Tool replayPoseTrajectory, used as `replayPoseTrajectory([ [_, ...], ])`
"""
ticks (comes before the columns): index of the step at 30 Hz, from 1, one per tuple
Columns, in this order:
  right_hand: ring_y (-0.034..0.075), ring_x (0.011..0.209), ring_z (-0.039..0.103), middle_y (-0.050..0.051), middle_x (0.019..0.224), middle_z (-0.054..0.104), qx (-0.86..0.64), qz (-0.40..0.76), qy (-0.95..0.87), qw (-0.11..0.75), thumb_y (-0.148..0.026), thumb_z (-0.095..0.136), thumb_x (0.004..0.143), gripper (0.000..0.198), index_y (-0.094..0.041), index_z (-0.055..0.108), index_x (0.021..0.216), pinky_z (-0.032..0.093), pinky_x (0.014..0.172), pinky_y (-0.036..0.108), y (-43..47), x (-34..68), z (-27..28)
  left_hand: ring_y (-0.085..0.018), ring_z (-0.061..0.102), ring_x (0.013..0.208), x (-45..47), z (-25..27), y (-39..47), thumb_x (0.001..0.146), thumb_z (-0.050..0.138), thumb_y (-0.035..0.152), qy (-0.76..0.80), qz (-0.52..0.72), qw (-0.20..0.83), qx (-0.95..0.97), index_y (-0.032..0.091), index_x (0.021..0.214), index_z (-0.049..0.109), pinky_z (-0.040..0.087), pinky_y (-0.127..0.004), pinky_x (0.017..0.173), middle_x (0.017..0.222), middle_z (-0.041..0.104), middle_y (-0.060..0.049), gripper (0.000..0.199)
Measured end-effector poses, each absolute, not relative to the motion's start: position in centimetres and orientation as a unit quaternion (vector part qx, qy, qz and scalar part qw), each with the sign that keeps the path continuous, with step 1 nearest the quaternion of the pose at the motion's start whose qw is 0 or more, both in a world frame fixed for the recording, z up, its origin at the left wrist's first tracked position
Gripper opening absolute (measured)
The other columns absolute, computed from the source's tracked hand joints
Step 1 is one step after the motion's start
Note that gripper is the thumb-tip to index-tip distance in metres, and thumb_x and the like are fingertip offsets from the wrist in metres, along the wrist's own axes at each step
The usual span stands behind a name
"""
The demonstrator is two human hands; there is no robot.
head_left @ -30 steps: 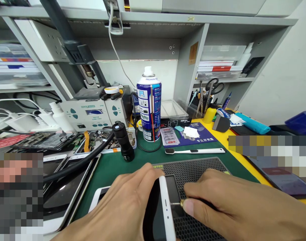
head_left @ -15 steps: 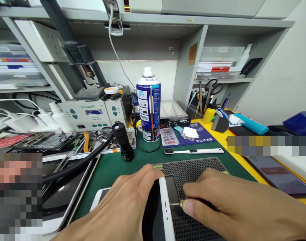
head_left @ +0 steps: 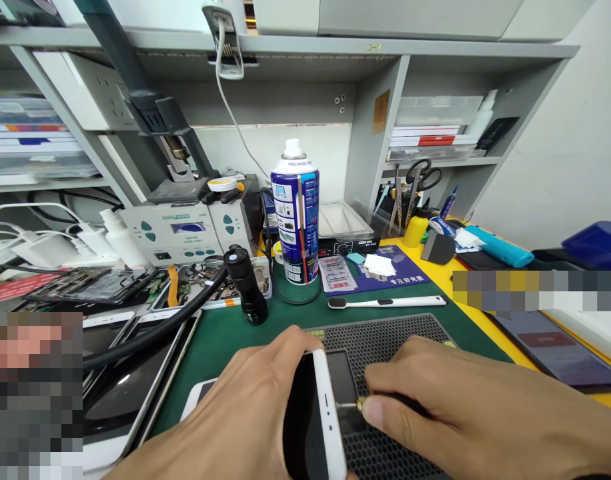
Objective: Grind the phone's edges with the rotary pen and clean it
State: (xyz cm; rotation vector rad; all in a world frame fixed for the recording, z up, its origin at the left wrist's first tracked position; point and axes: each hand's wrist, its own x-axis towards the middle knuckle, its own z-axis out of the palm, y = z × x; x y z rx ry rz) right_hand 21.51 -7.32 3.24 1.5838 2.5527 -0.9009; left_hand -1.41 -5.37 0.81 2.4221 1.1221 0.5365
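My left hand (head_left: 255, 393) is closed around a white-edged phone (head_left: 329, 420) and holds it up on its side, its dark screen towards the palm. A slot and small round holes show along the narrow edge facing right. Between thumb and fingers, my right hand (head_left: 430, 400) pinches a screwdriver (head_left: 348, 405) with a thin metal shaft and a brass collar; the hand hides its handle. The shaft points left, its tip at the phone's edge; whether it sits in a hole I cannot tell. Beneath both hands lies a black honeycomb-patterned mat (head_left: 385, 327).
Behind the hands stand a black flashlight (head_left: 245, 283), a blue spray can (head_left: 295, 220) and a white-handled brush (head_left: 385, 303). Several phones (head_left: 135, 380) lie at left under a black hose (head_left: 155, 339). A grey control station (head_left: 185, 233) backs them. At right lies another device (head_left: 550, 353).
The phone and my left hand have shifted slightly left, and the phone's edge is turned a little. The screwdriver stays at that edge in my right hand. The camera view has moved slightly.
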Motion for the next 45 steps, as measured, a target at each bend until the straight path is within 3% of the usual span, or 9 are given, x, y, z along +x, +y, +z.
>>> replayPoseTrajectory([
  [4, 0.023, 0.079, 0.062, 0.006, 0.081, 0.066, 0.512, -0.294, 0.807, 0.012, -0.057, 0.028, 0.103, 0.056, -0.024, 0.071, 0.088, 0.041, 0.067, 0.031, -7.3, 21.6, 3.1, -0.024, 0.073, 0.088, -1.1, 0.8, -5.0, 0.059, 0.085, 0.032, 0.401, 0.199, 0.194, 0.873, 0.037, 0.124, 0.055, 0.056, -0.03, 0.071, 0.105, 0.072, 0.006, 0.072],
  [12, 0.024, 0.081, 0.062, 0.006, 0.084, 0.067, 0.515, -0.296, 0.804, 0.026, -0.058, 0.025, 0.104, 0.057, -0.025, 0.069, 0.089, 0.041, 0.07, 0.032, -7.2, 21.7, 3.2, -0.017, 0.073, 0.079, -1.5, 2.6, -3.4, 0.068, 0.08, 0.033, 0.342, 0.143, 0.296, 0.88, 0.038, 0.118, 0.059, 0.056, -0.023, 0.062, 0.099, 0.072, 0.01, 0.055],
  [24, 0.022, 0.079, 0.062, 0.003, 0.082, 0.068, 0.509, -0.288, 0.81, 0.031, -0.054, 0.026, 0.105, 0.053, -0.025, 0.066, 0.086, 0.038, 0.067, 0.03, -7.4, 21.5, 3.2, -0.022, 0.072, 0.093, -0.7, 1.6, -4.6, 0.062, 0.087, 0.033, 0.395, 0.166, 0.263, 0.864, 0.039, 0.125, 0.057, 0.054, -0.027, 0.075, 0.109, 0.072, 0.008, 0.07],
  [29, 0.022, 0.078, 0.061, 0.003, 0.082, 0.067, 0.512, -0.278, 0.812, 0.036, -0.055, 0.025, 0.104, 0.053, -0.025, 0.065, 0.086, 0.036, 0.065, 0.031, -7.4, 21.5, 3.2, -0.019, 0.072, 0.086, -1.6, 1.6, -4.4, 0.064, 0.086, 0.037, 0.375, 0.155, 0.281, 0.87, 0.04, 0.125, 0.057, 0.054, -0.027, 0.072, 0.102, 0.072, 0.01, 0.068],
  [39, 0.02, 0.075, 0.058, 0.003, 0.081, 0.066, 0.507, -0.275, 0.816, 0.038, -0.055, 0.026, 0.104, 0.052, -0.025, 0.064, 0.085, 0.033, 0.062, 0.03, -7.3, 21.6, 3.1, -0.022, 0.073, 0.091, -1.3, 3.1, -3.2, 0.067, 0.082, 0.044, 0.36, 0.094, 0.329, 0.868, 0.034, 0.119, 0.061, 0.057, -0.03, 0.074, 0.106, 0.072, 0.005, 0.057],
  [45, 0.022, 0.079, 0.06, 0.003, 0.083, 0.066, 0.513, -0.28, 0.81, 0.037, -0.057, 0.027, 0.104, 0.052, -0.026, 0.065, 0.087, 0.035, 0.065, 0.031, -7.3, 21.7, 3.1, -0.022, 0.072, 0.095, -1.7, 1.8, -3.9, 0.069, 0.083, 0.043, 0.385, 0.14, 0.287, 0.866, 0.036, 0.124, 0.058, 0.055, -0.032, 0.08, 0.108, 0.071, 0.006, 0.061],
])
